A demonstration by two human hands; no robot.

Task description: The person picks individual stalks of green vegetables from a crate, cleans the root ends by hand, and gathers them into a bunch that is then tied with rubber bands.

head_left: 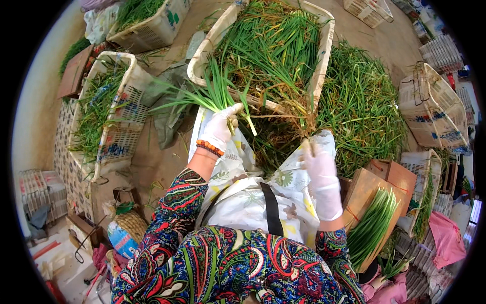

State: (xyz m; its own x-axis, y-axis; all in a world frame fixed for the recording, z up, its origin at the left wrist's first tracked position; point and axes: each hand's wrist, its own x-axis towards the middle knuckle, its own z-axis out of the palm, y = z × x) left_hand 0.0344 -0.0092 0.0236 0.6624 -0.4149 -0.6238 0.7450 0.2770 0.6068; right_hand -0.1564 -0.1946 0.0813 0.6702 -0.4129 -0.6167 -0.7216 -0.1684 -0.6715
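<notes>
My gloved left hand [219, 126] is closed round a small bunch of Chinese chives [216, 91]. Their green leaves fan out to the left and their pale stalk ends hang beyond my fingers. On the other side, my gloved right hand [320, 175] pinches a straggly clump of withered brown chive leaves [302, 117]; its fingers are slightly blurred. The clump hangs over the near edge of a white plastic crate [326, 50], which is heaped with green chives [283, 45] and dry leaves. A patterned apron [243, 202] covers my lap.
Loose chive leaves [362, 101] are piled right of the crate. At my lower right, tidy chives [372, 228] lie on a wooden board [357, 197]. Other crates stand at left [119, 134] and right [430, 111]. A grey-green sack [167, 114] lies on the floor.
</notes>
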